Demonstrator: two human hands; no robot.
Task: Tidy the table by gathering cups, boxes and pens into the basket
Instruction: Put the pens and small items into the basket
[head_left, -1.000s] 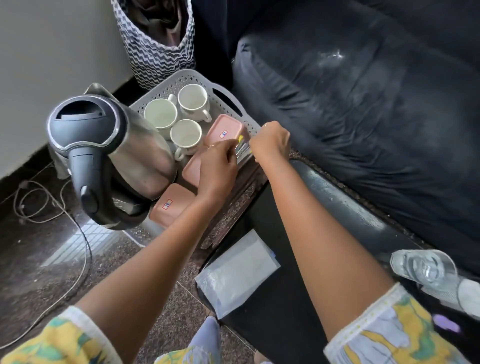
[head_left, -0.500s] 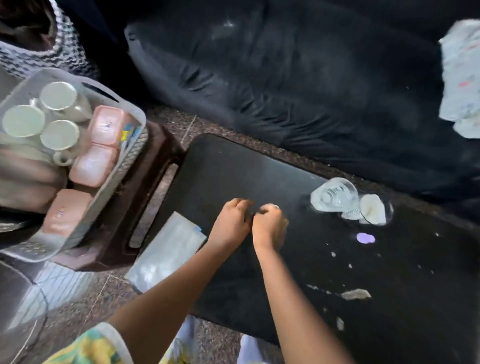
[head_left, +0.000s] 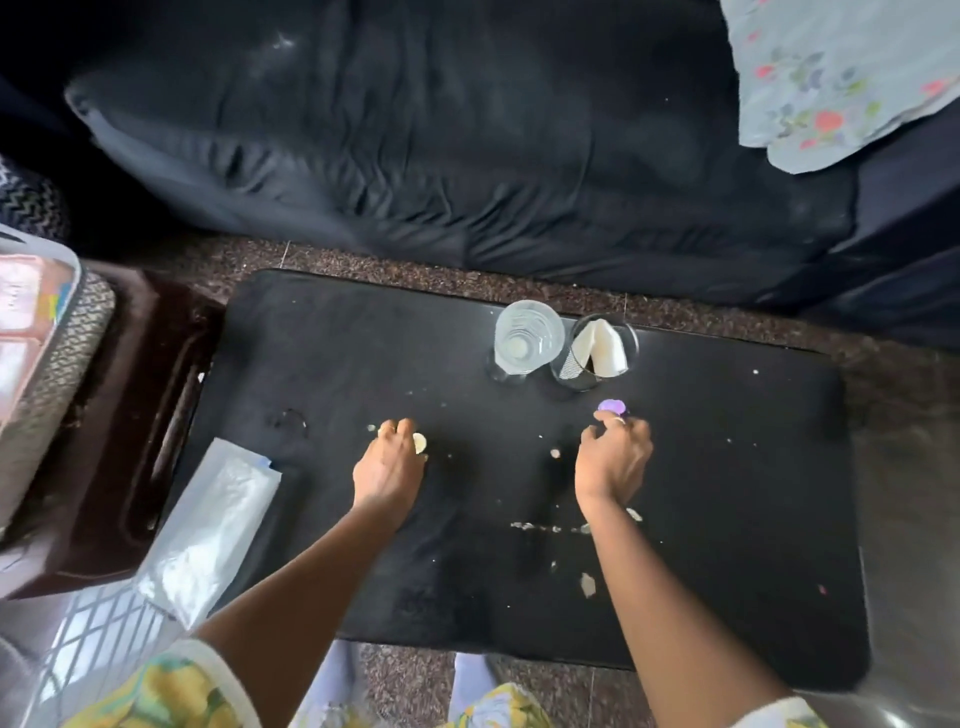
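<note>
My left hand (head_left: 389, 462) rests knuckles-up on the black table (head_left: 727, 519), its thumb and forefinger pinching a small pale round piece (head_left: 420, 442). My right hand (head_left: 615, 457) lies further right, fingers spread, their tips touching a small purple piece (head_left: 611, 405). Behind the hands a clear plastic cup (head_left: 527, 335) stands upright beside a dark mesh cup (head_left: 576, 371) that has white paper in it. At the left edge the grey basket (head_left: 57, 332) sits on a brown stool (head_left: 145, 415), with pink boxes (head_left: 21, 301) inside.
A clear plastic packet (head_left: 213, 525) overhangs the table's near-left corner. Crumbs and paper scraps (head_left: 587, 584) dot the tabletop. A dark sofa (head_left: 467, 145) runs behind the table, with a floral cloth (head_left: 831, 78) on it at the right.
Both hands left the basket and came back over the table, then parted: the left went to the pale piece, the right to the purple piece. The view swung right.
</note>
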